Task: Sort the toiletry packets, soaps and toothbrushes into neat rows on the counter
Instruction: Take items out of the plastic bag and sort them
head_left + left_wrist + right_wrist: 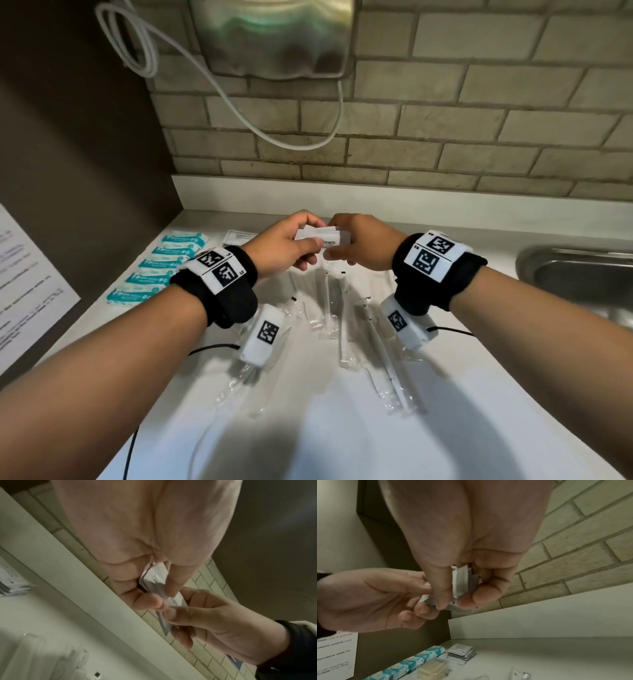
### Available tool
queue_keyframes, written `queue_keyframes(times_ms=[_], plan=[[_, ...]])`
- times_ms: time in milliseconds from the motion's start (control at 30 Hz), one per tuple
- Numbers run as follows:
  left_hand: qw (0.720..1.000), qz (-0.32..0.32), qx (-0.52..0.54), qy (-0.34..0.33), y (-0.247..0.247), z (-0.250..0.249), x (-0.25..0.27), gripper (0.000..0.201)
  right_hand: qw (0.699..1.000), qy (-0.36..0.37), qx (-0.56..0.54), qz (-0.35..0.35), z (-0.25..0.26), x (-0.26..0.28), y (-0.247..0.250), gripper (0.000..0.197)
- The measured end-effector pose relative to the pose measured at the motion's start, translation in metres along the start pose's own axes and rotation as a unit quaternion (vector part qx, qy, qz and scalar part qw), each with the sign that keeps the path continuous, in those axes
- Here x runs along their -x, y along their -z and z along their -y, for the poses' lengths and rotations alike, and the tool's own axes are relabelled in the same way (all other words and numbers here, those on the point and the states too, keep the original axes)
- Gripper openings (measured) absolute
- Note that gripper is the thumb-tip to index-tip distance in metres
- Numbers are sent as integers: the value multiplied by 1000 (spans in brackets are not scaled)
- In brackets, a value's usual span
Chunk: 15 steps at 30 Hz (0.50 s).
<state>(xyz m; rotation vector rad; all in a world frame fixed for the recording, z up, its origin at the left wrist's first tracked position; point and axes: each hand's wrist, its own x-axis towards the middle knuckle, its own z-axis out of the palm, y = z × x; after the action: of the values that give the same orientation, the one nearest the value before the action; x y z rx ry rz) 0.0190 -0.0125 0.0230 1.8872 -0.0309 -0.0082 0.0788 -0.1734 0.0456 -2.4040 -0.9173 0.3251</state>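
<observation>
Both hands hold a small stack of white toothpaste packets (323,238) above the back of the white counter (479,359). My left hand (291,240) pinches its left end between thumb and fingers; my right hand (356,241) pinches the right end. The same packets (155,580) (462,580) show in both wrist views. A row of teal-and-white soap bars (157,265) (412,661) lies at the counter's left. A pile of white sachets (239,236) (461,654) sits behind the left hand. Several clear-wrapped toothbrushes (329,305) lie loosely under my wrists.
A steel sink (582,270) is at the right edge. A brick wall (445,137) with a metal dispenser (274,37) and white hose (239,113) backs the counter. A dark panel (85,154) with a printed notice (27,284) bounds the left.
</observation>
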Motion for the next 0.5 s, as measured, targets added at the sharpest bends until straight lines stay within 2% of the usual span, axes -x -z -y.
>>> queue_keyframes(times_ms=[133, 333, 433, 500], plan=[[1000, -7, -6, -4, 17, -2, -1, 20, 1000, 4, -1, 1, 12, -8, -3, 26], [1000, 6, 0, -4, 36, 3, -4, 22, 996, -41, -82, -25, -1, -4, -11, 36], [1000, -19, -6, -13, 44, 7, -3, 20, 993, -118, 4, -6, -21, 11, -20, 49], [1000, -17, -3, -17, 46, 11, -3, 22, 977, -178, 105, 50, -32, 21, -35, 62]])
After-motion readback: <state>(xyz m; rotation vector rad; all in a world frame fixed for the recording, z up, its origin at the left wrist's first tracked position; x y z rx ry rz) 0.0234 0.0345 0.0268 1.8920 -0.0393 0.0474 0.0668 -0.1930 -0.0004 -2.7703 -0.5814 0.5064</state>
